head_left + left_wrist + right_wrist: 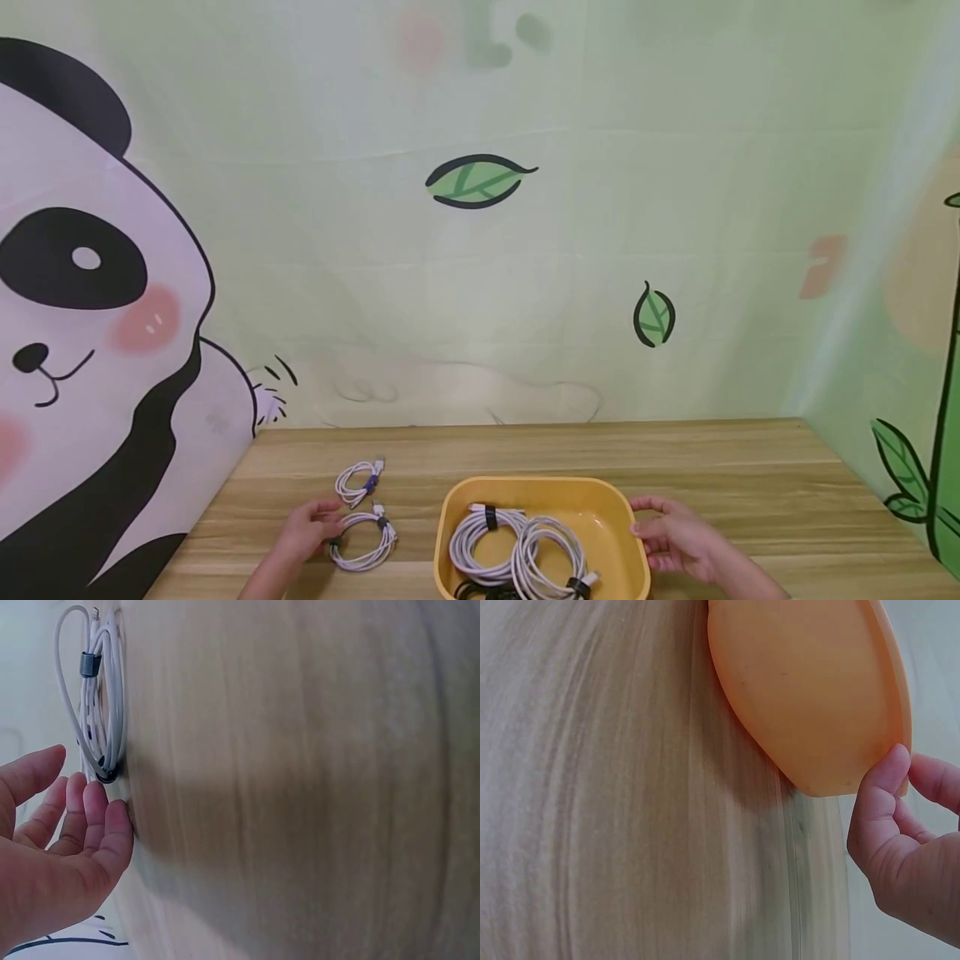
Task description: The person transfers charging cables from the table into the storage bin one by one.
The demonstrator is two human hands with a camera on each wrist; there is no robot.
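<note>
On the left of the table, my left hand [303,533] is beside a coiled white cable [363,568] with dark straps; its fingertips are at the coil's edge, thumb apart in the left wrist view. Just behind lies a smaller white cable coil [371,482] with a blue tie. With thumb and fingers, my right hand [678,537] pinches the right rim of a yellow plastic bin [611,533]. Inside the bin are a grey-white cable coil [463,546] and another coil [523,567] overlapping it, both with black straps. A black cable [487,592] shows partly at the bottom edge.
A wood-grain table [712,454] carries everything. Behind it hangs a pale green printed backdrop [337,275] with leaves and a panda. The bin's near side is cut off by the frame's bottom edge.
</note>
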